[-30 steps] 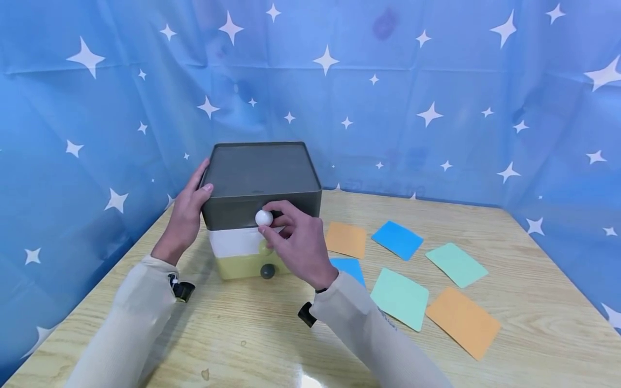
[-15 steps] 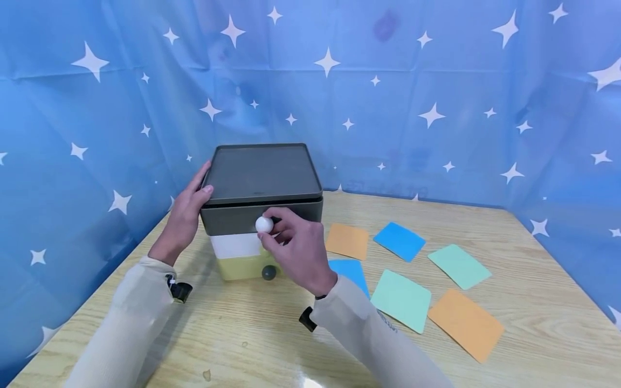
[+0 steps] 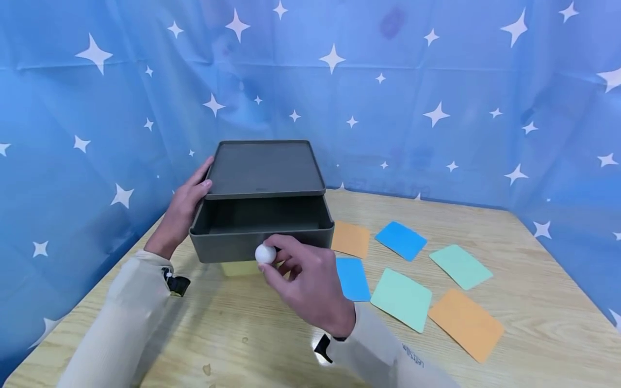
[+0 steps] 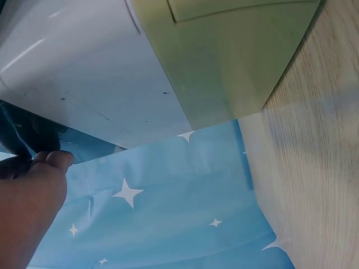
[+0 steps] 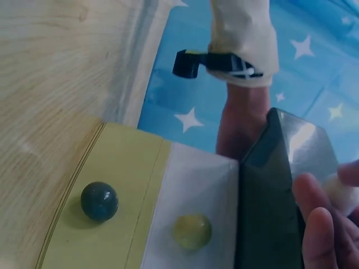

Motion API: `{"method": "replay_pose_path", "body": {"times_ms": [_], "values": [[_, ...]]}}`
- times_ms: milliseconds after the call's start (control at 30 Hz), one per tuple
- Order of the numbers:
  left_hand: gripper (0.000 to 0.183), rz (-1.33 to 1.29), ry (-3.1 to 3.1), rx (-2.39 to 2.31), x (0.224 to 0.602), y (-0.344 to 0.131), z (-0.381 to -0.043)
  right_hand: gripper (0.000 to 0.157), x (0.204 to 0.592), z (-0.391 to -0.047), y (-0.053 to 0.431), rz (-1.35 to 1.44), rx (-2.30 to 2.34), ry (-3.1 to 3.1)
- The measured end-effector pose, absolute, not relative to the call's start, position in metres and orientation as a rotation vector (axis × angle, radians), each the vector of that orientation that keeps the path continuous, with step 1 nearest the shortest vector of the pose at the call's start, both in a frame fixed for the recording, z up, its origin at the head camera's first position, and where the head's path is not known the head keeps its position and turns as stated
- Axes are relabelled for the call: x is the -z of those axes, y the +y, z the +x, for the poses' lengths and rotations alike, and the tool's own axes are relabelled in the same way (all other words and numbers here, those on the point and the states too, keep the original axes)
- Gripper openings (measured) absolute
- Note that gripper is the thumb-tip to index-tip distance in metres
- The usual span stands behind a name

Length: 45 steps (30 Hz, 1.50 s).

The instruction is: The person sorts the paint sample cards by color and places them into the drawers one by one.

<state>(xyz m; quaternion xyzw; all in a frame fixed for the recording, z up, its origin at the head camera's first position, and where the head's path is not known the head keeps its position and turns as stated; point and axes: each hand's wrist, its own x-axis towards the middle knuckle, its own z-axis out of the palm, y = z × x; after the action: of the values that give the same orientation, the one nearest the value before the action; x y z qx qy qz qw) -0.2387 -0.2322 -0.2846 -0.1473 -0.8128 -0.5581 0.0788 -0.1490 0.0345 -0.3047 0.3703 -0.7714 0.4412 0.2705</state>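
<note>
A small chest of drawers [image 3: 269, 168] with a dark grey top stands on the wooden table. Its grey top drawer [image 3: 220, 248] is pulled partway out, showing a dark interior. My right hand [image 3: 312, 283] pinches that drawer's round white knob [image 3: 264, 254] between thumb and fingers. My left hand [image 3: 181, 213] rests along the chest's left side, fingers extended up near the top edge. Below, in the right wrist view, the white drawer [image 5: 193, 165] with a yellow knob [image 5: 192, 231] and the yellow drawer [image 5: 126, 168] with a dark knob [image 5: 99, 200] are closed.
To the right on the table [image 3: 262, 345] lie orange cards [image 3: 468, 325], blue cards [image 3: 400, 240] and green cards [image 3: 402, 299], spread apart. A blue curtain with white stars [image 3: 388, 108] hangs behind and along the sides.
The grey top drawer has slid out toward me from closed, my right hand moving with its white knob. My left hand has stayed on the chest's side.
</note>
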Motion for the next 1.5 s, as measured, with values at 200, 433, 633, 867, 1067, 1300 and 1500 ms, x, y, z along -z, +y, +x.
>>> {"method": "replay_pose_path", "body": {"times_ms": [200, 433, 633, 867, 1067, 1300, 1500], "values": [[0.055, -0.434, -2.428, 1.665, 0.285, -0.230, -0.239, 0.029, 0.306, -0.138, 0.037, 1.033, -1.172, -2.058], [0.056, -0.438, -2.415, 1.704, 0.286, -0.228, -0.237, 0.028, 0.306, -0.137, 0.038, 1.032, -1.166, -2.084], [0.056, -0.446, -2.407, 1.719, 0.285, -0.227, -0.238, 0.047, 0.312, -0.137, 0.044, 1.046, -1.105, -2.056], [0.056, -0.463, -2.377, 1.723, 0.285, -0.228, -0.238, 0.039, 0.315, -0.141, 0.047, 1.095, -1.011, -1.941], [0.056, -0.462, -2.382, 1.703, 0.287, -0.227, -0.237, 0.013, 0.315, -0.140, 0.058, 1.197, -0.953, -1.724], [0.056, -0.452, -2.395, 1.677, 0.287, -0.228, -0.239, 0.018, 0.313, -0.150, 0.099, 1.470, -0.866, -1.548], [0.056, -0.453, -2.396, 1.651, 0.287, -0.228, -0.240, 0.018, 0.331, -0.160, 0.149, 1.477, -0.721, -2.077]]}}
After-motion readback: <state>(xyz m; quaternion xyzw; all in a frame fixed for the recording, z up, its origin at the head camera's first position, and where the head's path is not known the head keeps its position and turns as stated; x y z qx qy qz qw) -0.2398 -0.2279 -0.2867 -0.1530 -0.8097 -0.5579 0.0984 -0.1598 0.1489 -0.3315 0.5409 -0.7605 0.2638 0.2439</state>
